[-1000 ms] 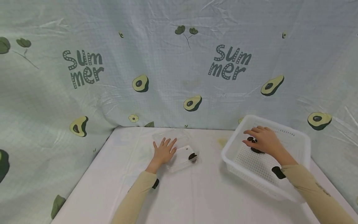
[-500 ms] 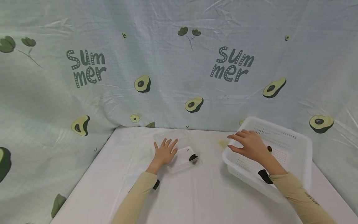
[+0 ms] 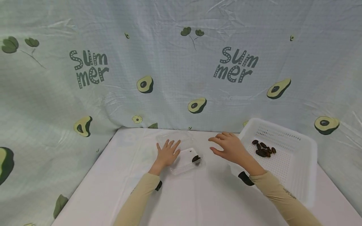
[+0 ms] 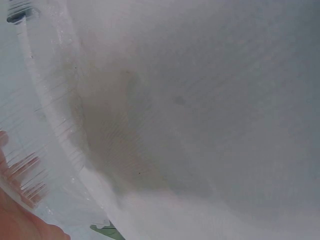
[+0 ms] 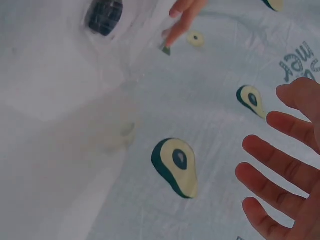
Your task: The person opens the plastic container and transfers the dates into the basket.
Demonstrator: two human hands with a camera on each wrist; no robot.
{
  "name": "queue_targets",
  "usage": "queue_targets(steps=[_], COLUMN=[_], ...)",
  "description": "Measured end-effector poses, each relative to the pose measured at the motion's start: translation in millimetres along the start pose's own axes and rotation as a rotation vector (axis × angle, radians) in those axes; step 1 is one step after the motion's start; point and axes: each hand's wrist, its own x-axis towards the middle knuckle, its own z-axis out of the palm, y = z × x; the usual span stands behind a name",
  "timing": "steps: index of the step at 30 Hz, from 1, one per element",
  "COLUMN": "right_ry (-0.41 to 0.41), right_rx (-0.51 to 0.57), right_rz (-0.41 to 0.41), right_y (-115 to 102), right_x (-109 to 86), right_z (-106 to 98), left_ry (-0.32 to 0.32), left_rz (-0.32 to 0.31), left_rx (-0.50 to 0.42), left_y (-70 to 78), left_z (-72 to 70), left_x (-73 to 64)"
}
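Note:
A clear plastic clamshell box (image 3: pixel 183 168) lies open on the table with its lid folded back toward the curtain. Dark oval pieces (image 3: pixel 196 159), glossy like small fruit, sit at the box's right end. My left hand (image 3: pixel 165 156) rests at the box's left side with fingers spread; the left wrist view catches fingers behind clear plastic. Between box and basket, my right hand (image 3: pixel 230 150) hovers above the table, fingers parted and nothing in them. Several similar dark ovals (image 3: pixel 263 152) lie together on the floor of the white perforated basket (image 3: pixel 312 166).
The basket stands at the table's right, its left side partly behind my right forearm. A pale curtain (image 3: pixel 169 62) with avocado prints and lettering rises at the table's back edge. A dark band (image 3: pixel 245 179) shows at my right wrist.
My right hand has moved left, out from over the basket toward the clear box, uncovering the dark ovals in the basket. The left hand stays at the box.

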Motion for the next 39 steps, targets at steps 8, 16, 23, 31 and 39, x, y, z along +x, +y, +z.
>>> queue_targets(steps=[8, 16, 23, 31, 39], right_ry=[-0.169, -0.263, -0.417, -0.501, -0.585], right_rx=[-0.029, -0.073, -0.178, -0.230, -0.249], right_rz=[-0.025, -0.122, -0.201, -0.278, -0.369], right_y=[-18, -22, -24, -26, -28], right_x=[13.8, 20.6, 22.5, 27.0, 31.6], right_z=[38, 71, 92, 108, 115], left_ry=[-0.004, 0.019, 0.014, 0.004, 0.022], left_rz=[0.010, 0.013, 0.009, -0.008, 0.007], left_rx=[-0.005, -0.003, -0.004, 0.029, 0.001], left_y=[1.1, 1.6, 0.7, -2.4, -3.9], left_z=[2.5, 5.0, 4.3, 2.6, 3.3], left_x=[0.4, 0.8, 0.5, -0.7, -2.4])
